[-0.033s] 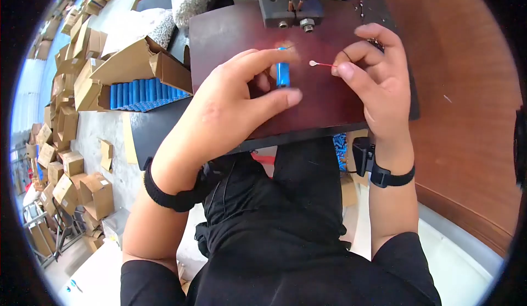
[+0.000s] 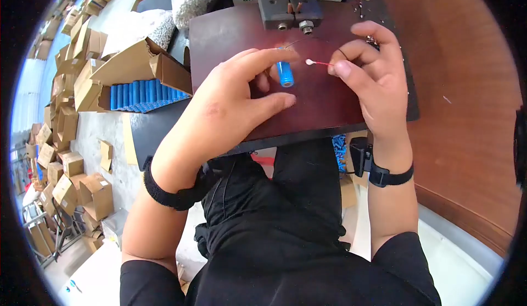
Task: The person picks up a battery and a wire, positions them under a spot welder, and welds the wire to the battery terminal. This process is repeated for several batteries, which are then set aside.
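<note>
A blue cylindrical battery cell (image 2: pixel 285 75) sits at the fingers of my left hand (image 2: pixel 228 100), tilted with its lower end toward me. The index finger crosses its upper part and other fingers are behind it; my thumb is just apart from its lower end. A thin dark wire (image 2: pixel 296 42) shows near the cell's top. To the right, my right hand (image 2: pixel 376 78) pinches a thin red wire (image 2: pixel 323 63) between thumb and index finger. A small pale, rounded tip (image 2: pixel 309 61) on that wire points toward the cell, apart from it.
Both hands are over a dark work board (image 2: pixel 324 108), below a machine head (image 2: pixel 288 15) with two metal electrode ends. An open cardboard box (image 2: pixel 164 70) of blue cells (image 2: pixel 143 94) stands left. Small bits (image 2: pixel 362 1) lie at the board's far right. A brown wooden panel (image 2: pixel 455 86) rises rightward.
The cell's lower end has swung slightly right and toward me, and my left thumb has drawn a little away. My right hand and the red wire have shifted slightly left.
</note>
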`<state>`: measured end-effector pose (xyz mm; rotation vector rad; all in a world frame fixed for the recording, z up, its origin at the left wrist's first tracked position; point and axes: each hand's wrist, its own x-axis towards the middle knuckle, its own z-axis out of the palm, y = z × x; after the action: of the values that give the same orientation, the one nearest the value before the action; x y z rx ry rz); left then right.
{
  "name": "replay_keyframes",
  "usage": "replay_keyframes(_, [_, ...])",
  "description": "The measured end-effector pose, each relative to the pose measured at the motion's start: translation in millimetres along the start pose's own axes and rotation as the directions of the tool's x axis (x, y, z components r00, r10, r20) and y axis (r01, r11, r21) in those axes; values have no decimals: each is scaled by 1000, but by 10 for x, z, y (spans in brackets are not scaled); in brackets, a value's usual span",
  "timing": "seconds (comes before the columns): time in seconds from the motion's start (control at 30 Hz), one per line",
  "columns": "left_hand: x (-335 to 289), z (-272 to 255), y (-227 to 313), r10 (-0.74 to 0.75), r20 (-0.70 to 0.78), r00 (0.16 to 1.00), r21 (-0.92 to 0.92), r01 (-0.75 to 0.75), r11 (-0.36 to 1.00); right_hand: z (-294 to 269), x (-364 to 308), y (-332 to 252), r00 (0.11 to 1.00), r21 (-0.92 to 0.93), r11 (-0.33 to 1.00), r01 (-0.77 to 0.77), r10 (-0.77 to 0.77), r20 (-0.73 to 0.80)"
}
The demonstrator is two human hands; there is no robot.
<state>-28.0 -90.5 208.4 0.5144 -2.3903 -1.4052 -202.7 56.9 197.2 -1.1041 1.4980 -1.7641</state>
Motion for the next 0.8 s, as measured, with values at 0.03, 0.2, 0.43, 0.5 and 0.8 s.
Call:
replay_keyframes(0.03, [38, -4, 19, -46, 14, 999, -12, 46, 999, 0, 54, 29, 1000, 52, 999, -4, 4, 5])
replay_keyframes(0.2, [175, 121, -156, 146, -205, 968, 256, -91, 963, 98, 234, 129, 1000, 70, 998, -9, 10, -15])
replay_keyframes(0.43, [309, 179, -213, 152, -233, 960, 291, -80, 953, 115, 301, 208, 988, -31, 998, 61, -64, -139])
replay_keyframes(0.5, [338, 211, -199, 210, -268, 940, 301, -125, 946, 107, 317, 237, 988, -57, 992, 108, -114, -107])
replay_keyframes(0.8, [338, 236, -173, 190, -276, 942, 329, -92, 940, 122, 312, 251, 988, -51, 993, 110, -114, -100])
